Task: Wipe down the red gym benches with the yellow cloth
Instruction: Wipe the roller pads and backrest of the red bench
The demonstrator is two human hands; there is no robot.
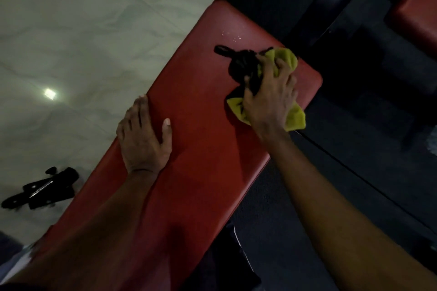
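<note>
red bench (194,125): smooth padded slab, long axis near-left to far-right | yellow cloth (294,116): crumpled, at far-right end, clenched in right hand (269,101) | left hand (142,137): flat, fingers spread, gripping nothing, on bench's left edge

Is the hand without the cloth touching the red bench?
Touching. The head view shows the left hand lying flat on the red bench, palm down at its edge, thumb spread across the pad, with no gap visible.
</note>
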